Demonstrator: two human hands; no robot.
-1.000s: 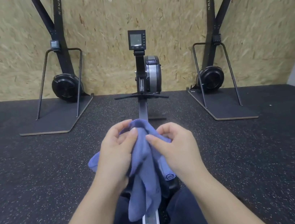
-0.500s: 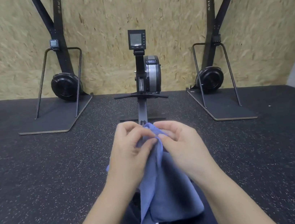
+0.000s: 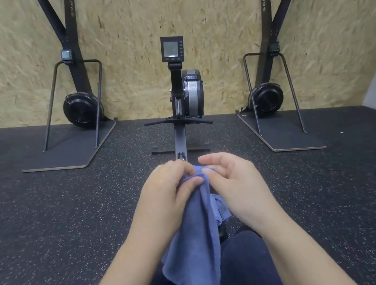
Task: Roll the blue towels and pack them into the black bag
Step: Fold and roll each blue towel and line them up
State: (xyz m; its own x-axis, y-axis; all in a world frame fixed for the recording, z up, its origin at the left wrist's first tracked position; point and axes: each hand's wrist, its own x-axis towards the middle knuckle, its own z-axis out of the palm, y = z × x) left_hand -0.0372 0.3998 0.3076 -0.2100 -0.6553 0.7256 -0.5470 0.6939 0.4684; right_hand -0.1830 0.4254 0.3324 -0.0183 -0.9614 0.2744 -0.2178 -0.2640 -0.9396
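I hold the blue towel (image 3: 195,233) up in front of me so that it hangs down over my lap and I can find its edge. My left hand (image 3: 165,193) pinches the top fold between thumb and fingers. My right hand (image 3: 234,184) is half open beside it, fingertips near the cloth, gripping nothing. I see no black bag.

- A gym: black speckled rubber floor (image 3: 48,222) under everything.
- Straight beyond the fingers (image 3: 194,182), a black rowing machine with monitor (image 3: 186,94).
- Either side, tall black ski machines (image 3: 77,85) against a chipboard wall (image 3: 213,18).
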